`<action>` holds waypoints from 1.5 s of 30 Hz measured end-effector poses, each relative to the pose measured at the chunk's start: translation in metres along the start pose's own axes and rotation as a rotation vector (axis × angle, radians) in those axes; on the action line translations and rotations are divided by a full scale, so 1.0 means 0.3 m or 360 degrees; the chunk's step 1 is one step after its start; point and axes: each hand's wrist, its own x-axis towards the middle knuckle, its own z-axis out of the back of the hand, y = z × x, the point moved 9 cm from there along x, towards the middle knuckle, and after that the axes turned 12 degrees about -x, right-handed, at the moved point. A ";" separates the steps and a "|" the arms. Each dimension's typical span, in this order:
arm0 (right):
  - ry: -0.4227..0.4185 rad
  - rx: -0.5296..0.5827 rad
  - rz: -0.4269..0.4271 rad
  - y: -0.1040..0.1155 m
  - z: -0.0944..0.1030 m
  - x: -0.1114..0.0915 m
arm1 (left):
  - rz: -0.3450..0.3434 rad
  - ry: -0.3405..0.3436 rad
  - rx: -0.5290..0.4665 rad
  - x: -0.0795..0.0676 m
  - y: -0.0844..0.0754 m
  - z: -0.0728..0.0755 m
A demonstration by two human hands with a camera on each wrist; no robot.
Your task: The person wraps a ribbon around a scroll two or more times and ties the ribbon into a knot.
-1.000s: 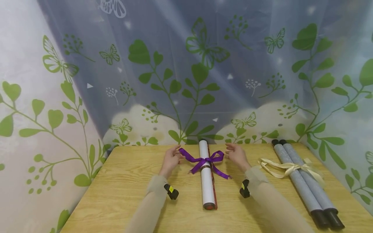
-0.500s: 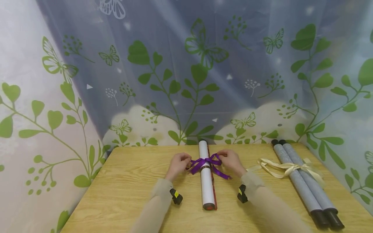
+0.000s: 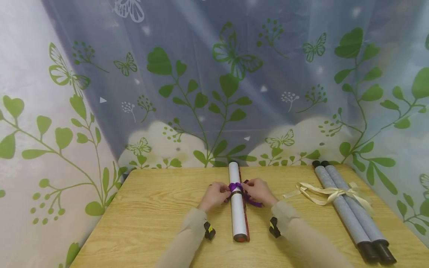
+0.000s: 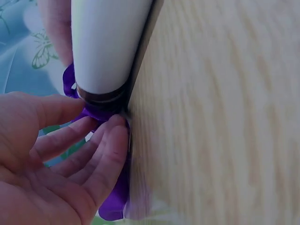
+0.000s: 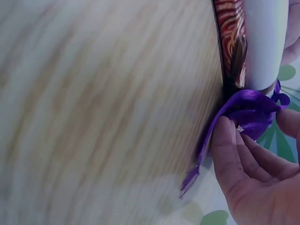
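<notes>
A white scroll (image 3: 238, 217) lies lengthwise on the table with a red patterned edge (image 5: 229, 33) along its right side. Purple ribbon (image 3: 235, 186) is tied in a bow round its middle, just beyond a dark brown band (image 4: 103, 95). From the left side, my left hand (image 3: 216, 195) pinches the ribbon close against the scroll; one purple tail hangs past its fingers. My right hand (image 3: 259, 190) pinches the bow from the opposite side, thumb at a small loop and fingertips under the ribbon (image 5: 251, 101). The fingers partly hide the bow.
Two grey rolls (image 3: 352, 208) with black ends lie side by side at the right, tied with a cream ribbon (image 3: 335, 193). The wooden table (image 3: 147, 216) ends at a patterned curtain (image 3: 201, 93) behind and at both sides.
Both hands have moved inward from beside the bow to the scroll and taken hold of the ribbon. The spread loops are now gathered close to the scroll, which has stayed in place.
</notes>
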 end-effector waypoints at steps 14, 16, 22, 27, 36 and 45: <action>0.0129 -0.0084 0.0004 0.060 -0.039 -0.031 | 0.0049 0.0136 -0.0229 -0.006 -0.010 -0.059; 0.0136 -0.0155 -0.0003 0.058 -0.041 -0.029 | 0.0069 0.0177 -0.0299 -0.009 -0.007 -0.074; 0.0118 -0.0519 0.0090 0.071 -0.034 -0.015 | 0.0091 0.0298 -0.0361 -0.027 -0.012 -0.105; 0.0134 -0.0657 0.0129 0.082 -0.033 -0.016 | 0.0093 0.0350 -0.0391 -0.033 -0.009 -0.113; 0.0208 -0.0384 0.0046 0.029 -0.012 -0.026 | 0.0039 0.0308 -0.0309 -0.037 -0.009 -0.062; 0.0255 -0.0265 -0.0017 -0.055 0.126 -0.048 | 0.0026 0.0293 -0.0308 -0.045 0.003 -0.024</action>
